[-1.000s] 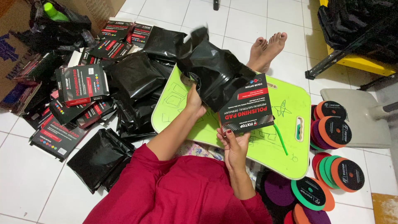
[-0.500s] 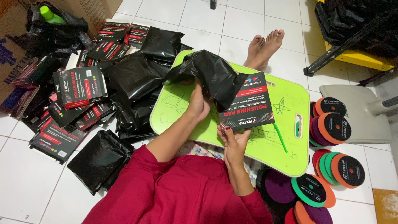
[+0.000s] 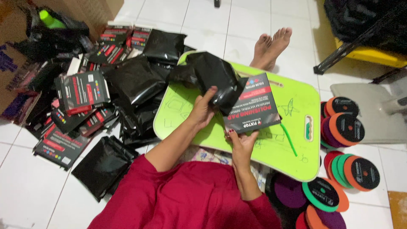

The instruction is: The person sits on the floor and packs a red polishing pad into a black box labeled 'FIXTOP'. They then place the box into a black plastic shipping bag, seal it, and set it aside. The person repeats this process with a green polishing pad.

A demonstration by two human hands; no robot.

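While the left hand (image 3: pixel 205 111) closes around the mouth of a black plastic bag (image 3: pixel 212 76), its fingers curled over the crumpled edge and the thumb pressed against the near side, the right hand (image 3: pixel 241 142) pinches the near edge of a flat black box (image 3: pixel 251 106) with red and white print. The far end of the box is tucked into the opening of the bag, so roughly half of it shows; how deep it sits inside is hard to judge, since the dark plastic hides it. Both things hang just above a lime-green lap bench (image 3: pixel 296 140), which lies directly under the hands and bears doodles in pen. Just to the right of the right hand a green pen (image 3: pixel 288 139) lies on the bench, and beyond it sits an oval handle slot (image 3: pixel 308 128). Well to the left of the left hand a heap of filled black bags (image 3: pixel 135 85) is spread on the white tiled floor (image 3: pixel 25 182), mixed with more printed boxes (image 3: pixel 80 91). To the right of the right hand, past the edge of the bench, round foam pads (image 3: pixel 347 127) in orange, green and purple stand in stacks on the floor. Beyond the hands, past the far edge of the bench, the person's bare feet (image 3: pixel 271 46) rest on the tiles. A red sleeve (image 3: pixel 186 199) covers the near arm.
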